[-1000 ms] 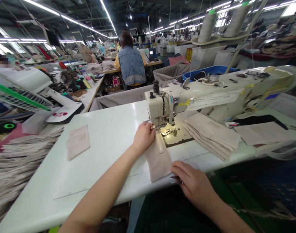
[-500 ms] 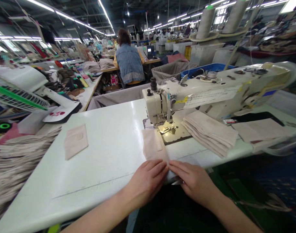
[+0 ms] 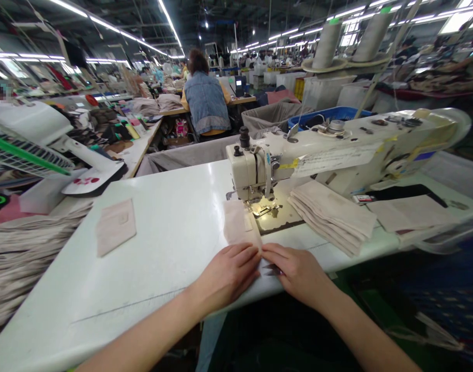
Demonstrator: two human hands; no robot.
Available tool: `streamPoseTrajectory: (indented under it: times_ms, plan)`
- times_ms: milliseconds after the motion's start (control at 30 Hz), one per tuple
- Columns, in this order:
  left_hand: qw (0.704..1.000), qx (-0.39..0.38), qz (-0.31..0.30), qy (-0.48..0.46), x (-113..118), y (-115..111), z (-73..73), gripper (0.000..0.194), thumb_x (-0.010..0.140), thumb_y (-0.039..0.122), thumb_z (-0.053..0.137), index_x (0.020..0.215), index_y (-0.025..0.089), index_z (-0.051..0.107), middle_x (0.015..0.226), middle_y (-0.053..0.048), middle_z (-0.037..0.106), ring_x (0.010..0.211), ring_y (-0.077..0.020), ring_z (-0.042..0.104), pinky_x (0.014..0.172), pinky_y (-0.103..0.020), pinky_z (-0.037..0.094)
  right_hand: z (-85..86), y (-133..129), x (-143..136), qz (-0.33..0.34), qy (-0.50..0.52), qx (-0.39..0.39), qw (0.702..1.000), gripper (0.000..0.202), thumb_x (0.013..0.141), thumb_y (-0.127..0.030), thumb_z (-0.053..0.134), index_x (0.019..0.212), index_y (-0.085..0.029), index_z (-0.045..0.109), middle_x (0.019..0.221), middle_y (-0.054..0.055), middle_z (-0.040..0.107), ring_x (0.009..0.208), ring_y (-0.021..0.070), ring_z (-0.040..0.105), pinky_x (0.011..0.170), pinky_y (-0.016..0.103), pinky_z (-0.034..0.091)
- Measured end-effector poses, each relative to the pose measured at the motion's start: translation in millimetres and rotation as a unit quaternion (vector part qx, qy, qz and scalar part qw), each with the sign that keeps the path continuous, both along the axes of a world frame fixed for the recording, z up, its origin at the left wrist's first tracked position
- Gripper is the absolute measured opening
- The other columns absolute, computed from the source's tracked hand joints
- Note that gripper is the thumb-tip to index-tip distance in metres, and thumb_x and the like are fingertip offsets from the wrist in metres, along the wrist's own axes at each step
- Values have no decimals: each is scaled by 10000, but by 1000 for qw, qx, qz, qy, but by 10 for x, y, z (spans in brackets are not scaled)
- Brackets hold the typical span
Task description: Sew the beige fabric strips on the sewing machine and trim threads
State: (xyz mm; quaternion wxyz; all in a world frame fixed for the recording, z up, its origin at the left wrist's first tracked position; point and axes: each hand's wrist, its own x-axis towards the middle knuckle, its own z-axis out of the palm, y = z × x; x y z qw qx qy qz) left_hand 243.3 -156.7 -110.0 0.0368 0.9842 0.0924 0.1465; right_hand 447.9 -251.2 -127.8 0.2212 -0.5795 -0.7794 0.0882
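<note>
A beige fabric piece [image 3: 236, 222] lies just beyond the fingers on a pale tabletop [image 3: 166, 227], its right edge close by the brassy needle plate [image 3: 279, 223] of a sewing machine [image 3: 246, 173]; fingers of the left hand [image 3: 229, 272] and right hand [image 3: 301, 271] meet at its near edge, pinching the cloth, while a dark pointed tool [image 3: 272, 269] juts from beneath the right fingers; a small tab [image 3: 247, 222] is already on the piece, so it looks well along, though whether its stitching is complete cannot be told; well left of the fingers lies a tabbed piece [image 3: 116, 227], apparently done; to their right, a stack [image 3: 333, 214] with no tab showing on top is seemingly left to do; far past the fingers, a person in a denim vest [image 3: 206, 101] sits facing away.
</note>
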Motion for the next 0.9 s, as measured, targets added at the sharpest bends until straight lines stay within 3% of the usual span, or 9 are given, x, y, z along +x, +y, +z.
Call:
streamPoseTrajectory:
  times_ms: [400, 500, 733, 900]
  plan:
    - [1000, -1, -10, 17, 64, 273, 48, 274, 1020, 271, 459, 1180, 115, 617, 1123, -122, 676, 1128, -259, 626, 971, -412, 569, -45, 256, 28, -4, -8, 14, 1000, 561, 756, -8, 481, 1251, -197, 667, 1356, 58, 652, 1141, 219, 671, 983, 344, 537]
    - [1000, 2, -8, 14, 75, 339, 56, 267, 1016, 276, 466, 1171, 123, 620, 1132, -122, 674, 1119, -259, 629, 955, -410, 573, -16, 259, 59, -20, -6, 36, 999, 561, 768, -7, 474, 1257, -208, 662, 1354, 51, 654, 1096, 213, 693, 931, 327, 560]
    - [1000, -3, -10, 6, 88, 509, 41, 293, 1021, 290, 450, 1215, 145, 614, 1175, -129, 668, 1136, -252, 627, 954, -414, 569, 190, 128, 422, -157, 16, 130, 979, 345, 899, -117, 464, 1144, -194, 695, 1228, 83, 711, 1046, 232, 703, 838, 342, 581]
    - [1000, -4, -9, 11, 98, 623, 43, 309, 1021, 295, 447, 1231, 137, 610, 1189, -132, 666, 1140, -257, 622, 961, -425, 563, 276, -12, 816, -299, -42, 152, 941, 269, 908, -199, 491, 1075, -215, 701, 1171, 66, 728, 990, 239, 704, 813, 360, 567]
